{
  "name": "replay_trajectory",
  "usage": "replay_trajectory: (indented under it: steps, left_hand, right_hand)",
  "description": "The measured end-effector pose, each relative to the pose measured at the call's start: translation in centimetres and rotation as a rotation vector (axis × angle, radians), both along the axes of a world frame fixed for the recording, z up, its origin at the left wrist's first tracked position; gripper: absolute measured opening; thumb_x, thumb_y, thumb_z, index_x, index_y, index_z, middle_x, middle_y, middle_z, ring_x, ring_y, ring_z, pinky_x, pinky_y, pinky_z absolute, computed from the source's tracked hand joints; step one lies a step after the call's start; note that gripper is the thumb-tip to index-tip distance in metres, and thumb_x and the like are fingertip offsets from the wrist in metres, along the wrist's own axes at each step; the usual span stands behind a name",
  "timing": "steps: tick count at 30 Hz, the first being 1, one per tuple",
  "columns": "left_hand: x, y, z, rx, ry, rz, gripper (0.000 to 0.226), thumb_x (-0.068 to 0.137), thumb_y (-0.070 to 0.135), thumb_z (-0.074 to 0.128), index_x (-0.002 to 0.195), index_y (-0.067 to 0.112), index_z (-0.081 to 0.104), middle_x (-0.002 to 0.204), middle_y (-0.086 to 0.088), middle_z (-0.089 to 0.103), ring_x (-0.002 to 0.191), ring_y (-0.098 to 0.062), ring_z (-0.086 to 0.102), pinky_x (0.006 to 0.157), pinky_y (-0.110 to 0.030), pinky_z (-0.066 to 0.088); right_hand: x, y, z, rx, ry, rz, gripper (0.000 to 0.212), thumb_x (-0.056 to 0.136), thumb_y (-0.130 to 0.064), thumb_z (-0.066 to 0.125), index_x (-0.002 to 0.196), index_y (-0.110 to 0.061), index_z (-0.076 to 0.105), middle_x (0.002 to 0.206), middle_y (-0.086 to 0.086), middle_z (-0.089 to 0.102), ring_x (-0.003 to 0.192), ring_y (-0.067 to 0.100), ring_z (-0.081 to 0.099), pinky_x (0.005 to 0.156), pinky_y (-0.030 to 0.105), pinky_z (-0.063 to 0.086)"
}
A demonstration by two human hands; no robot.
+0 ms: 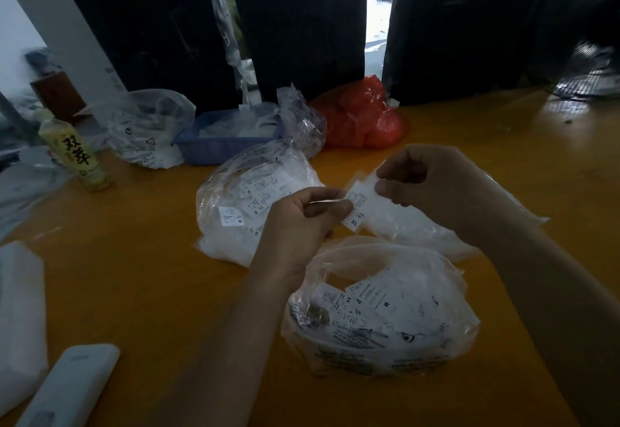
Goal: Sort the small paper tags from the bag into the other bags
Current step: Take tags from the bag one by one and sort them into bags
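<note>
Tags fill the nearest open clear bag (379, 319) on the orange table (134, 292), sizes XS and M showing. Just above it, the left hand (302, 222) and right hand (426, 181) each pinch a white XL tag (357, 205), probably reading it. Beyond lie two more tag bags (241, 205), with bare table either side.

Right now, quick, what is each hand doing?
Left hand: closed, pinching the XL paper tag.
Right hand: closed, pinching the same tag's upper end.
</note>
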State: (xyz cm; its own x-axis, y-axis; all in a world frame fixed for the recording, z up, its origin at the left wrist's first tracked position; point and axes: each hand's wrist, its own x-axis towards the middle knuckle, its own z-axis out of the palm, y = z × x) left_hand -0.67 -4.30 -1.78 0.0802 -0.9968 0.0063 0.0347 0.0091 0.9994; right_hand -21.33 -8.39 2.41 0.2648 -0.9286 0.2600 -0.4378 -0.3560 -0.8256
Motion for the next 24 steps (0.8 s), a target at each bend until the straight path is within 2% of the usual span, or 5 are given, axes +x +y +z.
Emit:
replay_trajectory:
  steps: [3, 6, 14, 21, 24]
  left_hand:
    - [0.0, 0.1, 0.1, -0.030, -0.018, 0.033, 0.020, 0.086, 0.026, 0.084, 0.104, 0.026, 0.077, 0.096, 0.002, 0.082, 0.095, -0.027, 0.077, 0.069, -0.029, 0.059]
    - [-0.1, 0.1, 0.2, -0.037, 0.004, 0.036, 0.020, 0.087, 0.024, 0.083, 0.106, 0.026, 0.076, 0.095, 0.000, 0.082, 0.087, -0.024, 0.077, 0.058, -0.020, 0.054]
    - [0.3, 0.0, 0.2, -0.118, -0.270, 0.073, 0.014, 0.091, 0.027, 0.079, 0.103, 0.031, 0.073, 0.084, 0.010, 0.079, 0.064, 0.003, 0.067, 0.057, -0.011, 0.049]
    - [0.5, -0.2, 0.1, -0.125, -0.112, 0.031, 0.023, 0.086, 0.028, 0.085, 0.106, 0.031, 0.074, 0.098, 0.002, 0.079, 0.092, -0.014, 0.077, 0.084, -0.032, 0.061]
    - [1.3, -0.6, 0.1, -0.213, -0.259, 0.134, 0.024, 0.088, 0.020, 0.083, 0.106, 0.030, 0.072, 0.095, 0.009, 0.078, 0.085, -0.008, 0.077, 0.075, -0.021, 0.061]
  right_hand:
    - [0.2, -0.1, 0.0, -0.009, -0.053, -0.051, 0.011, 0.087, -0.024, 0.078, 0.094, -0.026, 0.070, 0.080, -0.007, 0.073, 0.071, 0.007, 0.069, 0.068, 0.025, 0.056]
    - [0.6, 0.1, -0.1, 0.118, -0.075, -0.013, 0.033, 0.078, -0.048, 0.076, 0.104, -0.031, 0.066, 0.084, -0.012, 0.074, 0.074, 0.006, 0.071, 0.066, 0.022, 0.057]
    - [0.8, 0.0, -0.5, 0.138, 0.030, 0.088, 0.007, 0.088, -0.024, 0.077, 0.083, -0.019, 0.075, 0.075, -0.005, 0.076, 0.069, 0.011, 0.072, 0.062, 0.020, 0.059]
    - [1.4, -0.3, -1.4, 0.153, -0.058, 0.007, 0.011, 0.093, -0.021, 0.071, 0.084, -0.017, 0.073, 0.073, -0.003, 0.075, 0.065, 0.010, 0.070, 0.059, 0.019, 0.056]
    - [0.8, -0.7, -1.2, 0.181, -0.081, -0.036, 0.010, 0.095, -0.019, 0.069, 0.087, -0.015, 0.071, 0.072, -0.004, 0.074, 0.061, 0.007, 0.068, 0.057, 0.018, 0.055]
